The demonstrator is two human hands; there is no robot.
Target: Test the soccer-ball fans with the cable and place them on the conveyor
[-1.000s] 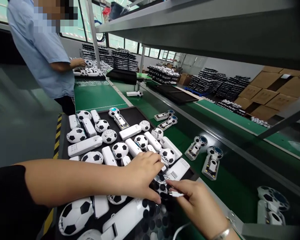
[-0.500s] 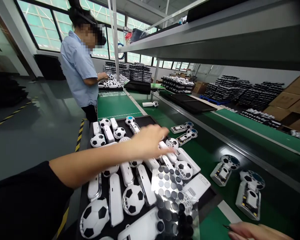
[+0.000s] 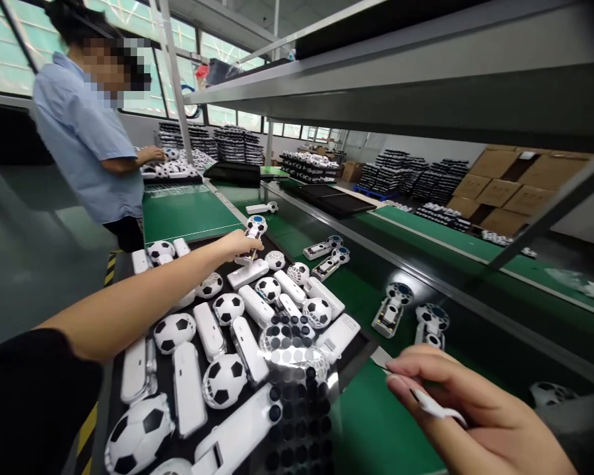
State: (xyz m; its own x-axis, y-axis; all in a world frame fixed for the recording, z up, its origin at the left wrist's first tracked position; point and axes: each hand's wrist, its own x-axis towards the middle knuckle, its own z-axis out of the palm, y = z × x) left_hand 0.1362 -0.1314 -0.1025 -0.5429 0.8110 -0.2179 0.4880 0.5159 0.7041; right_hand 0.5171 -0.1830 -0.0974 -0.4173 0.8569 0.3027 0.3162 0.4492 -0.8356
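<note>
My left hand (image 3: 237, 245) reaches to the far end of the black tray (image 3: 362, 353), its fingers closed around the stem of a soccer-ball handheld fan (image 3: 254, 231) with a blue centre. Below it lie many white handles and soccer-ball heads (image 3: 224, 381). A clear sheet of dark round dots (image 3: 297, 396) rests over the near part of the tray. My right hand (image 3: 468, 412) is over the green conveyor belt (image 3: 381, 422), pinching a thin white strip (image 3: 433, 407) between fingers and thumb.
Several assembled fans lie on the green belt (image 3: 391, 307) right of the tray. A person in a light blue shirt (image 3: 82, 138) works at the far end. A grey shelf (image 3: 376, 86) runs overhead. Stacked goods (image 3: 406, 175) and cardboard boxes (image 3: 525, 178) stand beyond.
My left hand has moved from above the tray's middle to its far end, onto the blue-centred fan. My right hand has come back into view, right of the tray, holding the white strip.
</note>
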